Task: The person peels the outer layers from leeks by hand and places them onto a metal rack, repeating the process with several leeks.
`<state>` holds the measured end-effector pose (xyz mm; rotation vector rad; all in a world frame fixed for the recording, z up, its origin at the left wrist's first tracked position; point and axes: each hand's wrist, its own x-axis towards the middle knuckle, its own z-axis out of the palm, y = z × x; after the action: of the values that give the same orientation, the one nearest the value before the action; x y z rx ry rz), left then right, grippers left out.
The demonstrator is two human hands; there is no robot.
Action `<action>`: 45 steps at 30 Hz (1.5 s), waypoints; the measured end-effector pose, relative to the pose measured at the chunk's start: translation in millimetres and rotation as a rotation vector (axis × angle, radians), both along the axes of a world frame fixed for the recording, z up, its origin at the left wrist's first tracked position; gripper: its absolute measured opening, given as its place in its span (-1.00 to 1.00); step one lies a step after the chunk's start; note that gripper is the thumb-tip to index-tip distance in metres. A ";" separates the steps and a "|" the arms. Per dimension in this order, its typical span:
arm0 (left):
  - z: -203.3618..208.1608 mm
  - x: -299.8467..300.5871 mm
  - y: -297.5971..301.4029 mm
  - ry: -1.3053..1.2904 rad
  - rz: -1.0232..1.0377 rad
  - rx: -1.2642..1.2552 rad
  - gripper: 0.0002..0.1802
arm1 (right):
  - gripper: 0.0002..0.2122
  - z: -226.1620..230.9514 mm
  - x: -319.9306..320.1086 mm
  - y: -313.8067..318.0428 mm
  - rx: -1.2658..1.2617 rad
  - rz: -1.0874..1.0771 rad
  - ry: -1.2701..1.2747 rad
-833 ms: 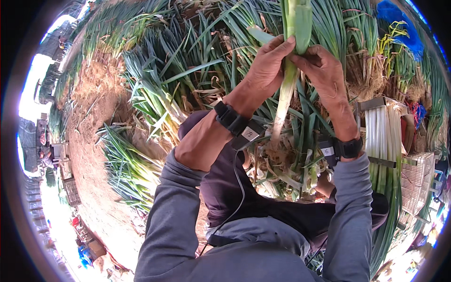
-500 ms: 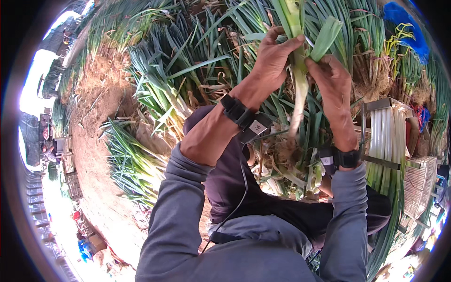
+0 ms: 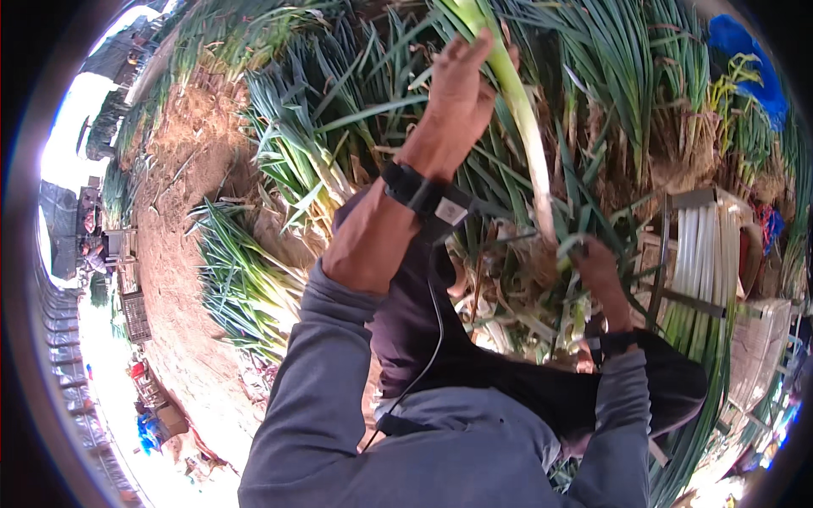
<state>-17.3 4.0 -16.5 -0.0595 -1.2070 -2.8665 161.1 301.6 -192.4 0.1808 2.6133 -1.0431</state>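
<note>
A long leek (image 3: 527, 123) slants across the upper middle, green leaves at the top and pale stem and root end downward. My left hand (image 3: 461, 89) is closed around its green upper part, with fingertips showing at the far side. My right hand (image 3: 600, 269) is low, close beside the leek's root end, and blurred by motion. Some greenish leaf matter lies at its fingertips, but whether the fingers grip it is unclear. Below the stem, a pile of stripped leaves and peelings (image 3: 517, 300) lies in front of my legs.
Bundles of leeks (image 3: 326, 93) stand across the far side. More leeks (image 3: 241, 284) lie on the earth at left. At right, a metal-barred rack (image 3: 665, 254) holds trimmed white leeks (image 3: 705, 245). A blue plastic sheet (image 3: 747, 63) shows at the far right.
My right hand has left the upper leek and dropped down toward its root end. My left hand has shifted slightly left and away, still holding the leek, which now slants more.
</note>
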 end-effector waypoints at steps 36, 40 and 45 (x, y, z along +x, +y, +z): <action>9.9 6.3 -17.6 0.035 -0.185 0.175 -0.76 | -0.72 160.5 -105.2 -144.9 -0.629 0.077 0.239; 30.3 14.6 -8.2 -0.109 -0.221 0.238 -0.89 | -0.66 139.6 -111.4 -127.0 -0.651 0.147 0.335; 35.9 23.4 -13.2 0.080 0.016 -0.106 -0.52 | -0.65 94.9 -152.6 -125.9 -0.345 0.156 0.571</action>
<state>6.1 -9.2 19.3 -0.1647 -1.3367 -2.7558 8.5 175.7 -97.5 -0.4580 2.7890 -1.6542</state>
